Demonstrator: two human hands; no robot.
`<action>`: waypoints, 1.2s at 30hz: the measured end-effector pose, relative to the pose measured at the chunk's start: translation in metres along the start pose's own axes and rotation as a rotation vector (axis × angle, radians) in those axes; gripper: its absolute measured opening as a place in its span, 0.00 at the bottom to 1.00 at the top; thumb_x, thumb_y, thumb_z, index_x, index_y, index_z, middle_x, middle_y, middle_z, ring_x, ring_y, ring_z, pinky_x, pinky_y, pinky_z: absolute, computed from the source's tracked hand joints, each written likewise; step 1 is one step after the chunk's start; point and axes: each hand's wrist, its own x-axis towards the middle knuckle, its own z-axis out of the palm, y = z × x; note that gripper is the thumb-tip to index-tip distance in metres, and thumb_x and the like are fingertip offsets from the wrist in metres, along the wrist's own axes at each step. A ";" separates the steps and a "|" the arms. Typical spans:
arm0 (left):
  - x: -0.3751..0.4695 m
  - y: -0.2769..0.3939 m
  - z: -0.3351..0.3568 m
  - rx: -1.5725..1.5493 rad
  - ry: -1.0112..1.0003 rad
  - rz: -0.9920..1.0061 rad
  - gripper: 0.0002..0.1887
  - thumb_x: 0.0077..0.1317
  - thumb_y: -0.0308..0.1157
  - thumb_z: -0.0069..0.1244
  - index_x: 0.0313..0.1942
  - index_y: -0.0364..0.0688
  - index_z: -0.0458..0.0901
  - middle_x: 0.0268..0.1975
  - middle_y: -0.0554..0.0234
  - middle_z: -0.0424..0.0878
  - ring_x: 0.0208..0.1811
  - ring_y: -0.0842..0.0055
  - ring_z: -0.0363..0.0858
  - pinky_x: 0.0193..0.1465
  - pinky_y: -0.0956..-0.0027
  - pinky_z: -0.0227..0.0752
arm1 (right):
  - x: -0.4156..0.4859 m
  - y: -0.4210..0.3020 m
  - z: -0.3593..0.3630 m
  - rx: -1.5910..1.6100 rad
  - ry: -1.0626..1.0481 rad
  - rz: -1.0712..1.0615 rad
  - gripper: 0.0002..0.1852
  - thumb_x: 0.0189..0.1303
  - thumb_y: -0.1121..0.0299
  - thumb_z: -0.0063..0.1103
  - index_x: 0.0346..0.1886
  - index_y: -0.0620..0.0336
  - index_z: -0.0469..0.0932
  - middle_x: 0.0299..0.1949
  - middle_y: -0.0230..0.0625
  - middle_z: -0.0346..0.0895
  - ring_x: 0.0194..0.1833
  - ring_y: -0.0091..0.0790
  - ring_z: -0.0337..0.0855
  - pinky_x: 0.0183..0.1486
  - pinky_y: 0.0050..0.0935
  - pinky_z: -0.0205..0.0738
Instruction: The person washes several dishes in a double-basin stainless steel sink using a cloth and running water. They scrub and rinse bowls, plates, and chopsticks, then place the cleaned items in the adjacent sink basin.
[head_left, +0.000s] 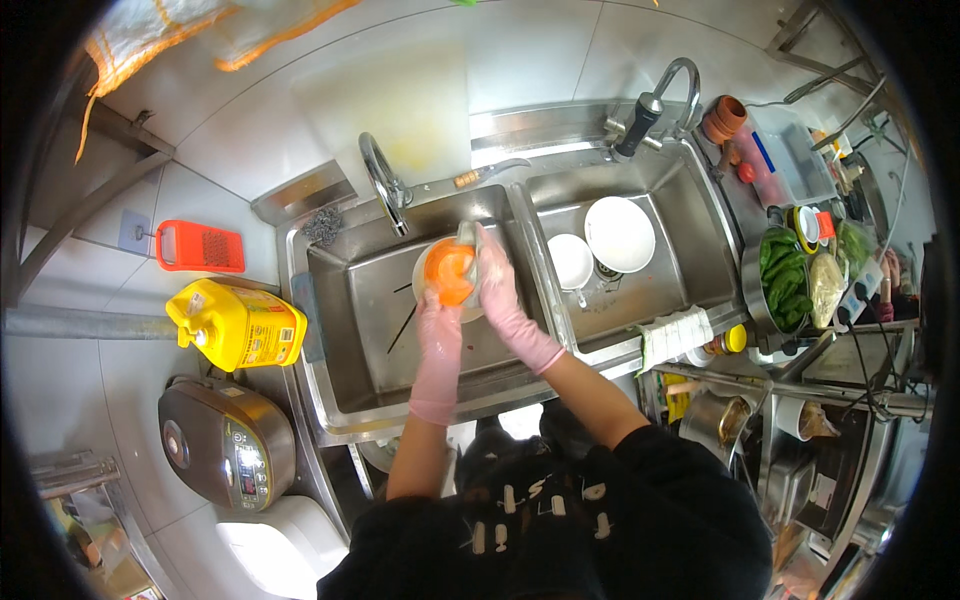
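Observation:
Both hands wear pink rubber gloves over the left basin of a steel double sink (442, 420). My left hand (436, 319) grips the lower edge of an orange bowl (448, 270). Along the bowl's right side lies my right hand (496, 277), with a greyish cloth or pad (466, 236) at its fingers; whether it presses that against the bowl is hard to tell. Beneath them a pale round dish (418, 262) shows in part. Dark chopsticks (402, 330) lie on the basin floor. The chrome tap (386, 184) arches over the basin's back edge.
The right basin holds a white plate (619, 234) and a white bowl (569, 261). A knife (491, 172) lies on the back ledge, a steel scourer (322, 225) at the corner. Left stand a yellow jug (240, 326) and a rice cooker (225, 442). A cloth (675, 337) hangs over the front rim.

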 end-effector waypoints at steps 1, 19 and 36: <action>0.000 0.005 0.001 0.057 0.015 0.012 0.18 0.72 0.35 0.39 0.56 0.33 0.68 0.56 0.57 0.73 0.57 0.70 0.73 0.62 0.64 0.65 | 0.007 -0.002 -0.001 0.032 -0.058 0.072 0.19 0.69 0.61 0.41 0.55 0.62 0.73 0.51 0.49 0.74 0.56 0.42 0.73 0.60 0.33 0.62; 0.033 0.001 0.035 -0.011 0.285 -0.103 0.22 0.70 0.49 0.34 0.50 0.42 0.73 0.47 0.61 0.79 0.47 0.68 0.78 0.48 0.63 0.75 | -0.020 -0.002 -0.002 0.511 -0.182 0.402 0.15 0.59 0.66 0.61 0.47 0.63 0.74 0.37 0.28 0.74 0.40 0.21 0.71 0.45 0.22 0.68; 0.017 0.018 0.017 -0.043 0.050 -0.407 0.28 0.68 0.54 0.38 0.60 0.45 0.66 0.59 0.57 0.71 0.59 0.62 0.71 0.57 0.49 0.69 | 0.026 0.009 -0.046 -0.335 -0.620 -0.465 0.10 0.51 0.64 0.62 0.36 0.56 0.80 0.37 0.39 0.78 0.43 0.45 0.77 0.48 0.39 0.71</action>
